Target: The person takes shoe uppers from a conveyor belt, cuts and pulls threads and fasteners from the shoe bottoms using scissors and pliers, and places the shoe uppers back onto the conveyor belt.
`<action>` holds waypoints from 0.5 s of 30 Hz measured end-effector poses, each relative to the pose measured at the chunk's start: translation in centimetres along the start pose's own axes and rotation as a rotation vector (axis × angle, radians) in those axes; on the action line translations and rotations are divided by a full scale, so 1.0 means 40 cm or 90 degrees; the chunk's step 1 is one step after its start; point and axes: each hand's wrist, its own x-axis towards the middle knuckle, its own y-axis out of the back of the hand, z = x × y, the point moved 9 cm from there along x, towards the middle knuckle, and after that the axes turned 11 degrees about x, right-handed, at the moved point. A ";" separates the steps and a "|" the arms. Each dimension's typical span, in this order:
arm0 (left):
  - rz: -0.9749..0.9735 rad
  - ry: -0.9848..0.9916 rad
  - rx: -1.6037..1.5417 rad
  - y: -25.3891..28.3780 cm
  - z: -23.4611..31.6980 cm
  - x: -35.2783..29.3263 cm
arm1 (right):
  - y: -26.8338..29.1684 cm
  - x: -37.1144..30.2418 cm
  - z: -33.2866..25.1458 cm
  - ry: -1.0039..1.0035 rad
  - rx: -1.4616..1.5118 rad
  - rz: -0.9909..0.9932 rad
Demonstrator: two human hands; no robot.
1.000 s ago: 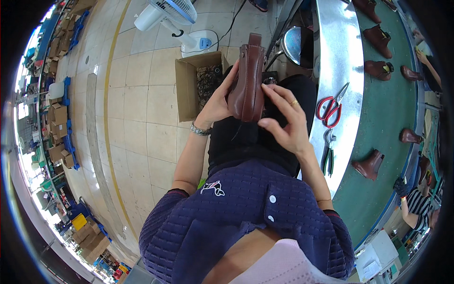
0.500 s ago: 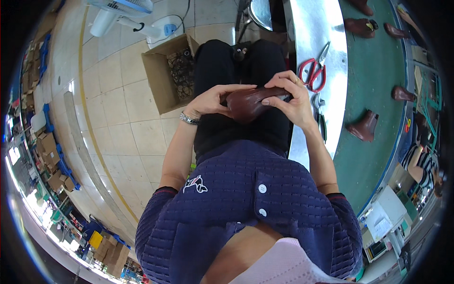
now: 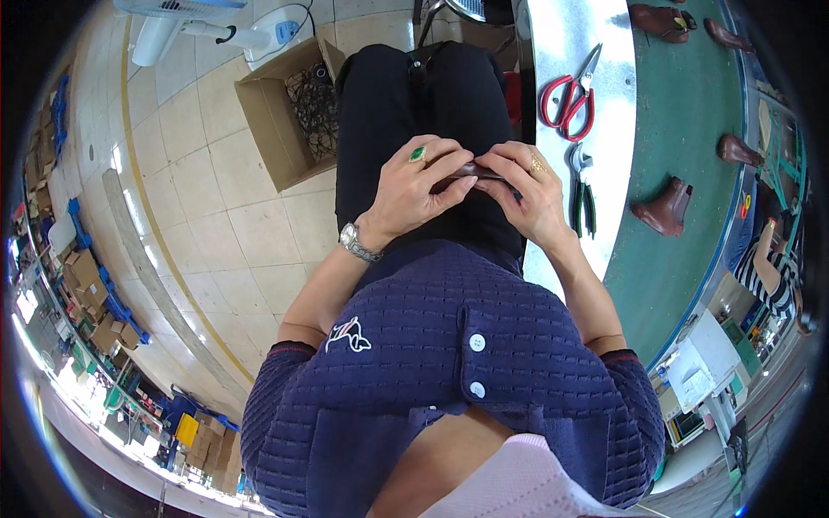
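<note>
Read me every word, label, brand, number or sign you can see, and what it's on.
Nothing can be read.
Fan base: blue panel, any marks too small.
Cardboard boxes, left: any print too blurred.
Navy shirt: white outline emblem, no readable letters.
Held brown item: mostly covered, no lettering visible.

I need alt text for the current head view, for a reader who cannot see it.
A person's left hand and right hand hold a mostly hidden brown item over black trousers. To the right, pliers and red-handled scissors lie on a shiny metal bench, beside a green surface with brown footwear; at left stands an open cardboard box.
</note>
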 end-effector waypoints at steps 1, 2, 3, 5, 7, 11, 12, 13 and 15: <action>0.012 -0.016 0.037 0.005 0.005 -0.001 | -0.001 0.000 -0.007 0.017 -0.017 0.002; 0.007 -0.011 0.037 0.004 0.006 -0.001 | -0.001 0.000 -0.013 0.033 -0.034 0.004; -0.009 -0.016 0.040 -0.001 0.010 -0.001 | -0.002 -0.001 -0.010 0.028 -0.029 0.001; -0.029 -0.026 0.039 -0.002 0.016 -0.005 | -0.014 -0.006 -0.016 0.032 -0.062 -0.020; -0.028 -0.048 0.043 0.000 0.011 0.004 | -0.009 0.009 -0.021 0.023 -0.044 -0.030; -0.069 -0.045 0.024 -0.009 0.001 0.038 | 0.009 0.036 -0.008 0.002 -0.024 -0.049; -0.102 -0.042 0.016 -0.019 -0.002 0.046 | 0.013 0.042 -0.002 0.001 -0.024 -0.051; -0.132 -0.042 0.003 -0.029 -0.008 0.059 | 0.021 0.047 0.006 -0.005 -0.022 -0.056; -0.198 -0.007 -0.084 -0.039 -0.042 0.082 | 0.029 0.050 0.010 0.002 -0.032 -0.063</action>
